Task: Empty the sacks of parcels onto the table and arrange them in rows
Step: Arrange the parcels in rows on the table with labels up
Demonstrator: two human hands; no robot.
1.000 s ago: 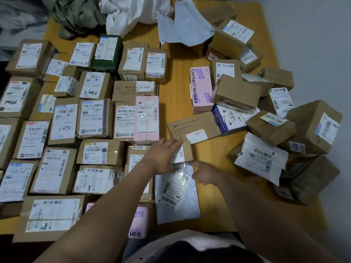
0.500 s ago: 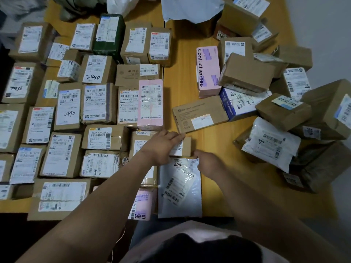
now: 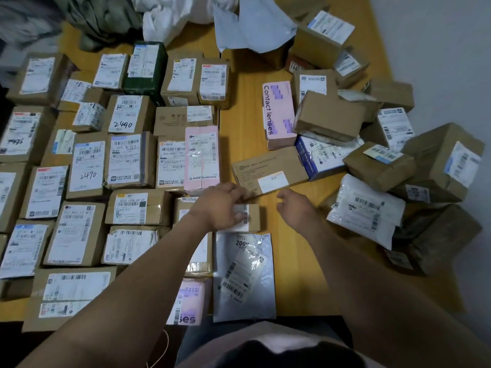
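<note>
Wide view on my feed: the yellow wooden table fills the frame. Its left half carries the rows of parcels, labels up, boxes edge to edge, from the far side to the near edge. On the right, the loose heap of parcels is a jumble, with boxes tilted and leaning on each other and a white padded bag on its near side. At the far edge lie a crumpled white sack and an olive sack beside it.

Closer in, a grey mailer bag lies flat at the near edge, at the right end of the rows. A long brown box lies askew between the rows and the heap, and beyond it is a pink box printed "Contact lenses".

Now the action. A small brown box sits just beyond the mailer, against the rows. The left hand is on it, fingers bent over its far edge, thumb on the label, gripping it. The right hand is over bare wood just right of that box, fingers loosely curled, holding nothing. I can't tell whether it touches the long box.
</note>
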